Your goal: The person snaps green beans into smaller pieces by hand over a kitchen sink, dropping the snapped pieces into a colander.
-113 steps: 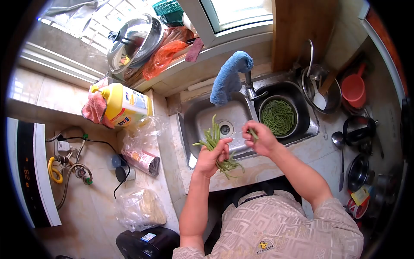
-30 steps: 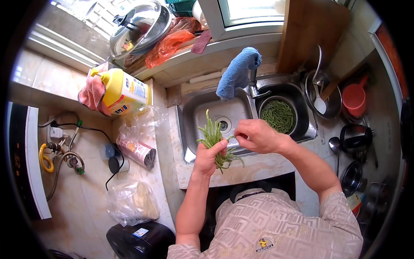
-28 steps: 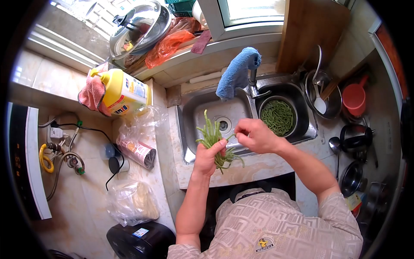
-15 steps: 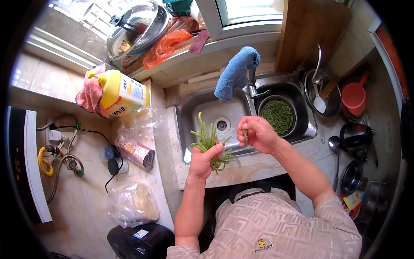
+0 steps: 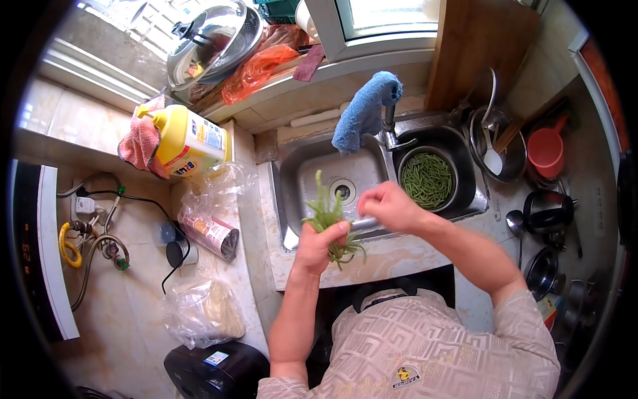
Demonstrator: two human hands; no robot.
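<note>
My left hand (image 5: 320, 247) is closed around a bunch of green beans (image 5: 323, 216), held above the front edge of the left sink basin (image 5: 299, 179). The bean ends stick out above and below the fist, slightly blurred. Close to its right, my right hand (image 5: 389, 207) is closed with fingertips pinched together. Whatever those fingers hold, if anything, cannot be made out. In the right sink basin (image 5: 473, 189) stands a round metal pot (image 5: 454, 174) filled with short green bean pieces (image 5: 427, 179).
A blue cloth (image 5: 364, 113) hangs over the faucet (image 5: 390, 133). Left of the sink are a yellow detergent jug (image 5: 193, 143), plastic bags (image 5: 206, 312) and a black appliance (image 5: 216, 372). On the right are a wok (image 5: 512, 166), red dipper (image 5: 546, 151) and kettle (image 5: 548, 211).
My right hand has moved slightly left and turned, closer to the bunch. The short green bean piece seen in its fingers earlier no longer shows. My left hand has shifted slightly right.
</note>
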